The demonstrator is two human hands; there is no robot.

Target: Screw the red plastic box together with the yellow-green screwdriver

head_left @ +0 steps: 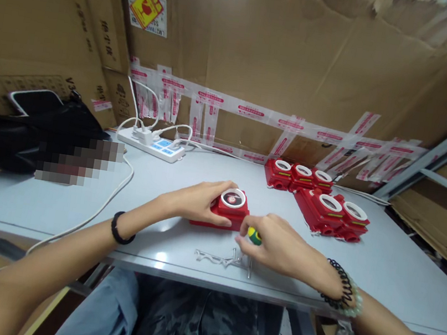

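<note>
My left hand (pixel 201 200) is wrapped round a red box (pixel 234 214) with a white ring and dark round window on top, pressed against the table. In my right hand (pixel 279 243), just right of that box, is a screwdriver with a green and yellow handle (pixel 255 236); its shaft is hidden from view. Beneath the right fingers, near the table's front edge, lie several long silver screws (pixel 220 259), some close to the fingertips.
Several similar red boxes (pixel 317 212) stand at the back right of the table (pixel 162 181). A white power strip (pixel 155 145) with plugged cables sits at the back left. A black bag (pixel 45 124) with a phone (pixel 35 102) lies left. Cardboard (pixel 247 36) walls the back.
</note>
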